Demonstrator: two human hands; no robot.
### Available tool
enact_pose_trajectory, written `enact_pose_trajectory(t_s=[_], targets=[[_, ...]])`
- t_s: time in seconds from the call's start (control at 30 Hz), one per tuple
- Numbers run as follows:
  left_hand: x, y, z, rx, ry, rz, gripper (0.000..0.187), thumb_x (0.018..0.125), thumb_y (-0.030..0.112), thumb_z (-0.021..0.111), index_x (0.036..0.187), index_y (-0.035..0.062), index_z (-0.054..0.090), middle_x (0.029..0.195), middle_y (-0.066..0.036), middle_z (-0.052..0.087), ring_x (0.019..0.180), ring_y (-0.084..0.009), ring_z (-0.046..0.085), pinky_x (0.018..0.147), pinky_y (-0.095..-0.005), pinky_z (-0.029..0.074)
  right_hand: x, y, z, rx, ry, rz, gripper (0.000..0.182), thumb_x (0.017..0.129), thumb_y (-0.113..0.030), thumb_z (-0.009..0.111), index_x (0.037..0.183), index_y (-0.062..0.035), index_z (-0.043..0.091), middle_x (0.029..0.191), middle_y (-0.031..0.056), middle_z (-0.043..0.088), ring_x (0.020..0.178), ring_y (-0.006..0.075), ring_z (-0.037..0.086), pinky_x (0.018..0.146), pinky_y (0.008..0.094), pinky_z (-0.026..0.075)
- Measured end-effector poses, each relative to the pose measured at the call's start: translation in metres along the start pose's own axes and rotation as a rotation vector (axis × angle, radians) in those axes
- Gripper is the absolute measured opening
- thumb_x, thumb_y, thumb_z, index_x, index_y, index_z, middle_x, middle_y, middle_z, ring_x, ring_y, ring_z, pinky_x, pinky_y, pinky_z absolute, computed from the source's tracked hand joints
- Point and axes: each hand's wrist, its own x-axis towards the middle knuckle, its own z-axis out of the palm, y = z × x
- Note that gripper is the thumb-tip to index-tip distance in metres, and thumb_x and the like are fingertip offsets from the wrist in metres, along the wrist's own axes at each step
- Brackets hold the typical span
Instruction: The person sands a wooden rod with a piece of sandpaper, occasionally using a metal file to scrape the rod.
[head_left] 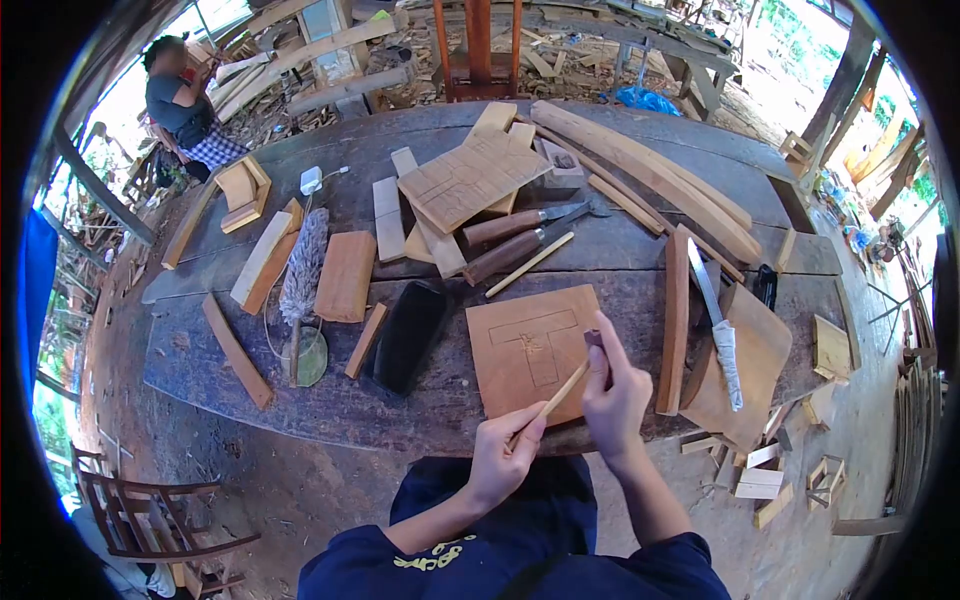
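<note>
My left hand (508,452) is closed around a thin pale wooden stick (566,388), which slants up to the right until its upper end meets my right hand (615,395). Between the thumb and forefinger of that right hand sits a small dark brown piece (594,339). Both hands are over the near edge of a square wooden board (490,345) marked with a large T outline, its centre roughened. Beyond the board lie another pale stick (530,265) and two wooden-handled tools (505,257) with dark metal ends.
Left of the board lie a black, phone-like slab (408,338), a reddish wood block (346,277) and a grey feathery brush (304,265). To the right is a knife (708,285) with a wrapped handle. Carved boards (470,180) are stacked behind. A person (188,105) is at far left.
</note>
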Motion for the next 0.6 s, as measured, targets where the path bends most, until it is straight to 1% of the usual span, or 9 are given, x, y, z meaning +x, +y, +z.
enact_pose_trajectory(t_s=[0.07, 0.2, 0.23, 0.3, 0.37, 0.4, 0.5, 0.53, 0.6], targets=[[-0.001, -0.002, 0.004, -0.082, 0.018, -0.02, 0.027, 0.103, 0.009, 0.056, 0.121, -0.0099, 0.064, 0.07, 0.002, 0.056, 0.057, -0.003, 0.047, 0.05, -0.0195, 0.035, -0.01, -0.011, 0.003, -0.079, -0.051, 0.013, 0.044, 0.092, -0.006, 0.064, 0.136, -0.0114, 0.061, 0.094, 0.0174, 0.074, 0.072, 0.0293, 0.073, 0.061, 0.0376, 0.056], [0.004, -0.003, -0.002, -0.038, 0.001, 0.054, 0.028, 0.103, 0.01, 0.056, 0.123, -0.009, 0.064, 0.069, 0.003, 0.054, 0.056, -0.0028, 0.045, 0.049, -0.0196, 0.034, -0.016, -0.018, 0.003, 0.111, -0.158, -0.079, 0.041, 0.092, -0.008, 0.065, 0.133, -0.0112, 0.063, 0.092, 0.0174, 0.074, 0.074, 0.0323, 0.073, 0.067, 0.039, 0.057], [0.003, 0.003, -0.001, -0.12, 0.031, -0.04, 0.027, 0.103, 0.011, 0.056, 0.119, -0.0078, 0.067, 0.069, 0.003, 0.054, 0.057, -0.0027, 0.045, 0.05, -0.0202, 0.034, -0.004, -0.009, 0.002, 0.104, -0.155, -0.072, 0.041, 0.092, -0.008, 0.065, 0.133, -0.0112, 0.063, 0.092, 0.0174, 0.074, 0.074, 0.0323, 0.073, 0.067, 0.039, 0.057], [-0.002, 0.017, -0.003, -0.196, 0.039, -0.134, 0.026, 0.103, 0.012, 0.056, 0.116, -0.0066, 0.069, 0.069, 0.004, 0.055, 0.058, -0.0026, 0.046, 0.05, -0.0207, 0.035, 0.025, 0.018, 0.0, -0.127, 0.02, 0.201, 0.038, 0.094, -0.009, 0.064, 0.132, -0.0095, 0.064, 0.093, 0.0199, 0.073, 0.076, 0.0323, 0.073, 0.067, 0.0379, 0.056], [-0.001, 0.035, -0.012, -0.071, 0.136, 0.046, 0.026, 0.104, 0.013, 0.055, 0.115, -0.0059, 0.068, 0.066, 0.007, 0.048, 0.056, -0.0013, 0.041, 0.049, -0.0203, 0.03, 0.038, 0.036, -0.006, 0.092, 0.251, 0.158, 0.036, 0.099, -0.008, 0.059, 0.134, -0.0039, 0.061, 0.1, 0.0216, 0.074, 0.084, 0.0232, 0.074, 0.068, 0.035, 0.054], [0.006, 0.046, -0.016, -0.084, 0.19, -0.012, 0.027, 0.106, 0.016, 0.05, 0.112, -0.0044, 0.066, 0.064, 0.008, 0.043, 0.056, -0.001, 0.038, 0.049, -0.0203, 0.028, 0.038, 0.036, -0.01, 0.193, 0.327, 0.192, 0.036, 0.1, -0.007, 0.057, 0.135, -0.0023, 0.06, 0.102, 0.0216, 0.074, 0.088, 0.0196, 0.073, 0.069, 0.0335, 0.054], [0.032, 0.029, -0.029, -0.209, 0.143, -0.117, 0.036, 0.11, 0.026, 0.041, 0.102, -0.0007, 0.063, 0.063, 0.008, 0.037, 0.054, -0.0019, 0.034, 0.05, -0.0212, 0.027, 0.022, 0.016, -0.016, 0.454, 0.24, 0.371, 0.037, 0.101, -0.005, 0.055, 0.137, -0.0003, 0.058, 0.105, 0.0192, 0.074, 0.097, 0.0157, 0.069, 0.075, 0.0299, 0.054], [0.035, 0.022, -0.028, -0.208, 0.135, -0.111, 0.036, 0.11, 0.026, 0.041, 0.102, -0.0007, 0.063, 0.063, 0.008, 0.037, 0.054, -0.0019, 0.034, 0.05, -0.0212, 0.027, 0.016, 0.012, -0.013, 0.454, 0.25, 0.368, 0.037, 0.101, -0.005, 0.055, 0.137, -0.0003, 0.058, 0.105, 0.0192, 0.074, 0.097, 0.0157, 0.069, 0.075, 0.0299, 0.054], [0.033, 0.002, -0.026, -0.218, -0.012, -0.238, 0.038, 0.11, 0.028, 0.042, 0.1, -0.0001, 0.064, 0.062, 0.008, 0.037, 0.053, -0.002, 0.032, 0.05, -0.0214, 0.027, 0.001, 0.006, -0.007, 0.344, 0.153, 0.095, 0.039, 0.099, -0.005, 0.057, 0.138, -0.0031, 0.057, 0.102, 0.0185, 0.075, 0.088, 0.0155, 0.072, 0.072, 0.0295, 0.054]])
